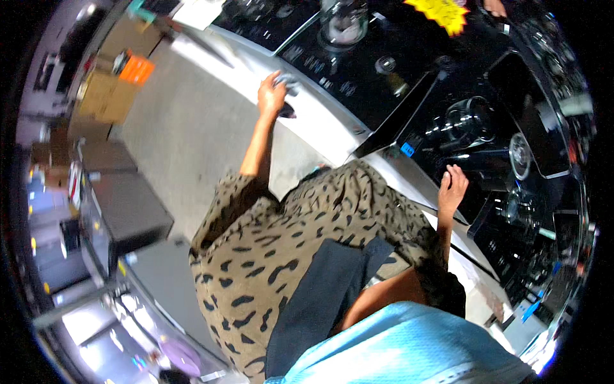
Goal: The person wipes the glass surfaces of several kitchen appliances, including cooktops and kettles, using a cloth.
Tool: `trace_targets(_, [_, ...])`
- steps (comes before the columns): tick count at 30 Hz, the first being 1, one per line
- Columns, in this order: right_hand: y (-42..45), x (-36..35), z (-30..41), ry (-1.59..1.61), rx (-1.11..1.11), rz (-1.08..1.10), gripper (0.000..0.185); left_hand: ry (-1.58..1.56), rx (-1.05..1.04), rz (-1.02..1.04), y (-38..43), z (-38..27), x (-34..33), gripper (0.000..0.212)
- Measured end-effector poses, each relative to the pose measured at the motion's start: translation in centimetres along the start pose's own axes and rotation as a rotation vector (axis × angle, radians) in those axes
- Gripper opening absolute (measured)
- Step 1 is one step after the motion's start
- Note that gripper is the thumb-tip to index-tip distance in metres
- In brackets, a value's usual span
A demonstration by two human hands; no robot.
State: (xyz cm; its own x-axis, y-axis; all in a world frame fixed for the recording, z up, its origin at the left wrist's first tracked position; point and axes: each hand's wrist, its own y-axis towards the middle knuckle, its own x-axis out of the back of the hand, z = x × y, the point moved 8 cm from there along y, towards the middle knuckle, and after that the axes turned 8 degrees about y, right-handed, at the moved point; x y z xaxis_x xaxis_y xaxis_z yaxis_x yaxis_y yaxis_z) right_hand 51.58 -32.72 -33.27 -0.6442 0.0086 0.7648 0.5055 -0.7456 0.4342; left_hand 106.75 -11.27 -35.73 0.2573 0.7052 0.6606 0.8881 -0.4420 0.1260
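My left hand (272,98) holds a crumpled grey cloth (289,82) beside the white front edge (312,132) of the display counter. Just past it lies a glossy black glass panel (331,67), probably a cooktop, with small white markings. Loosely spread, the fingers of my right hand (453,187) hold nothing; they are close to a second black glossy appliance (431,139), and whether they touch it I cannot tell. A small blue sticker (407,149) marks that appliance's near edge.
Clear glass vessels (343,29) and a round burner-like part (520,156) sit on the black surfaces. A yellow starburst sign (443,14) is at the far side, near part of another hand (495,7). Cardboard boxes (108,96), an orange object (136,69) and a dark cabinet (129,206) flank the aisle.
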Motion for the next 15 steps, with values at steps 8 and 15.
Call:
trace_targets(8, [3.9,-5.5,15.2,0.375,-0.217,-0.126,0.029,0.305,-0.162,0.01,10.7,0.8,-1.2,0.057])
trace_targets(15, [6.8,-17.0,17.4,0.198,-0.443,-0.201,0.056,0.314,-0.394,0.276,12.8,2.0,-3.5,0.049])
